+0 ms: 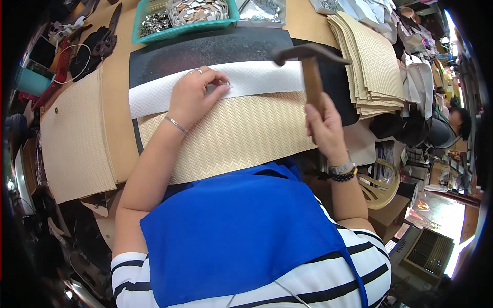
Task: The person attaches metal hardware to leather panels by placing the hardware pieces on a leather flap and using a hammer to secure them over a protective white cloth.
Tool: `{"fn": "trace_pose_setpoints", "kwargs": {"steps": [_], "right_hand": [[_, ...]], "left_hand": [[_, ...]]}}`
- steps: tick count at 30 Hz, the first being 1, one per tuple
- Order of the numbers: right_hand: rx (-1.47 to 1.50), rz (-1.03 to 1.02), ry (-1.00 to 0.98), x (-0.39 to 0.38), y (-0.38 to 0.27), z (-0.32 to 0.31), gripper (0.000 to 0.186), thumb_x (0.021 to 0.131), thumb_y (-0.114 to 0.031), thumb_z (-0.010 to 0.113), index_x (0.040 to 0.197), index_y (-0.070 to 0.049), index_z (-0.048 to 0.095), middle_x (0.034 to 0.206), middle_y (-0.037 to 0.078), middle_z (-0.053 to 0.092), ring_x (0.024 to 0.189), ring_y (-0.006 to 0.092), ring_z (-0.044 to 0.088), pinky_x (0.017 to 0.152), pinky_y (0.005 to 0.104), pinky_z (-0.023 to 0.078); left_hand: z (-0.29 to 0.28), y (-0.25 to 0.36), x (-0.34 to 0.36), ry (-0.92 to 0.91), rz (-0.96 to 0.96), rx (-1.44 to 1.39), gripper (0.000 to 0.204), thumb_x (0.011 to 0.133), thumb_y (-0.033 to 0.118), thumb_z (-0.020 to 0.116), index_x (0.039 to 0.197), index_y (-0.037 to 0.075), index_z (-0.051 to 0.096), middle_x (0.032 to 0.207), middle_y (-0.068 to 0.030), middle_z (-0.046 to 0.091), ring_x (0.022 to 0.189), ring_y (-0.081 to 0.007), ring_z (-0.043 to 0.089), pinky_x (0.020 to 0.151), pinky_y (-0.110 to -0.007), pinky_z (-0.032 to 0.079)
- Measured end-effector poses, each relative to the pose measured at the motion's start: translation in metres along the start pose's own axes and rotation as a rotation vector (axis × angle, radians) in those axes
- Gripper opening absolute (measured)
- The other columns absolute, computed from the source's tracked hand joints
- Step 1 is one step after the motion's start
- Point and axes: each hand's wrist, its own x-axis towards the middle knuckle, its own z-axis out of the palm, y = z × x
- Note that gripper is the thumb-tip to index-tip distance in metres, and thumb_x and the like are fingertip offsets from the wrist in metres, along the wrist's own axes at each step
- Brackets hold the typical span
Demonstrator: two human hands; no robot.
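Note:
My right hand (324,128) grips the wooden handle of a hammer (311,76), its dark metal head raised over the right end of a white herringbone-textured strip (267,77). My left hand (197,95) rests on that strip, fingers curled, thumb and index closed around a small silvery piece (227,83) too small to name. Below the strip lies a cream woven-textured sheet (236,133), overlapped along its upper edge by the white one. Both are on a dark slab (169,56) on the wooden table.
A teal basket (136,33) of small metal and pale pieces sits at the back. Stacked cream sheets lie left (72,138) and right (375,66). Dark tools (108,41) lie back left. Another person (454,123) is at far right; a plastic chair (387,190) stands below the table's right side.

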Motion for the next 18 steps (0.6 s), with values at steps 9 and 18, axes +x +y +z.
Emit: {"fn": "trace_pose_setpoints", "kwargs": {"steps": [9,18], "right_hand": [[-0.349,-0.172,-0.161,-0.002,0.011,0.037,0.045,0.104,-0.016,0.066,0.142,0.003,0.054,0.113,0.020,0.070,0.101,0.0277,0.069,0.090,0.0376,0.053],[-0.363,-0.218,-0.142,0.001,0.020,0.036,0.044,0.103,-0.020,0.066,0.140,0.002,0.055,0.108,0.021,0.069,0.096,0.0324,0.069,0.086,0.0402,0.054]], "left_hand": [[0.003,-0.005,-0.001,0.071,0.153,0.105,0.021,0.084,0.016,0.085,0.099,0.007,0.075,0.096,-0.0065,0.073,0.087,-0.0250,0.073,0.077,-0.034,0.057],[0.002,-0.005,-0.001,-0.004,0.037,-0.015,0.015,0.091,0.014,0.080,0.105,0.008,0.080,0.097,-0.0056,0.073,0.087,-0.0199,0.070,0.076,-0.029,0.055]]}}
